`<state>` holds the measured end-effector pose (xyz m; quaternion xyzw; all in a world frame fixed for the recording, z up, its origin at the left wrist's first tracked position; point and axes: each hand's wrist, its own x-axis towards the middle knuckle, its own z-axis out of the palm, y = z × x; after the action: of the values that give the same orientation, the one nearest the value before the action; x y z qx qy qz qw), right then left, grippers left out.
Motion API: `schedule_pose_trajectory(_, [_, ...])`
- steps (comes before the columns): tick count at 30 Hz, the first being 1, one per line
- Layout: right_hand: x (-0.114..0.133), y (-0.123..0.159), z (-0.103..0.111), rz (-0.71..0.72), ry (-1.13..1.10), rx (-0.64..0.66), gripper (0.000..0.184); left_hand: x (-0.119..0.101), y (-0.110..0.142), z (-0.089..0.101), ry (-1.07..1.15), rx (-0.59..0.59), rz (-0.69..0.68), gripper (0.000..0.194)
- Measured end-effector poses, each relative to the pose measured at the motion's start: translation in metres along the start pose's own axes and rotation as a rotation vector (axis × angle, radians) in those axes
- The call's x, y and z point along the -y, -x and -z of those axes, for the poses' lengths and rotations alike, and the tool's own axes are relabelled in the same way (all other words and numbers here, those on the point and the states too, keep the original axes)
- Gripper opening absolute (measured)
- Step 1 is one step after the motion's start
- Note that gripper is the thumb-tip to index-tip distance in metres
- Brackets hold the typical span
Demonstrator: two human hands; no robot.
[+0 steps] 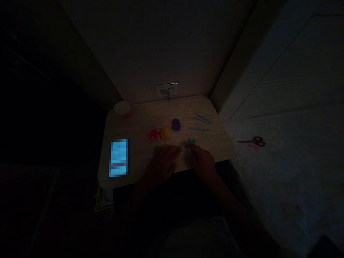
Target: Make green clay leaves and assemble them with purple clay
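The room is very dark. My left hand [165, 159] lies with its fingers flat on the small table, over what looks like green modelling clay [179, 147]; a bit shows at each side of the fingers and the rest is hidden. My right hand [203, 161] is closed, thumb and forefinger drawn together at a green clay piece [191, 142] with a bluish part on top. Beyond the hands lie a pink and red clay figure with several arms [153, 134], an orange cone-shaped piece [165, 133] and a purple lump [176, 124].
Three thin blue sticks [200, 129] lie at the table's right. A clear cup [123, 108] stands at the back left corner, and a lit, blurred-out screen [118, 157] at the left. Scissors [252, 141] are off to the right. A wall socket [166, 89] sits behind the table [142, 118].
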<state>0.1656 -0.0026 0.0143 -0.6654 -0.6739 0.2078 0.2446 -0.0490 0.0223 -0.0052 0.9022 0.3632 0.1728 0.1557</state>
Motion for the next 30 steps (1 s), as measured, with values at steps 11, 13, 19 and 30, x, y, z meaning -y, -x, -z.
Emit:
schedule_pose_trajectory(11, [0.002, -0.041, 0.004, 0.196, 0.241, 0.181, 0.024, -0.001, 0.001, 0.002, -0.053, -0.013, -0.007, 0.048])
schedule_pose_trajectory(13, [0.0, -0.036, 0.004, 0.189, 0.247, 0.175, 0.023, -0.002, 0.001, 0.003, -0.053, -0.034, 0.02, 0.045])
schedule_pose_trajectory(19, [-0.002, -0.028, 0.005, 0.257, 0.197, 0.187, 0.036, -0.002, 0.001, 0.002, -0.061, -0.058, 0.028, 0.043])
schedule_pose_trajectory(30, [-0.001, -0.022, 0.007, 0.265, 0.212, 0.288, 0.028, -0.003, 0.0, 0.0, -0.132, -0.105, 0.057, 0.039])
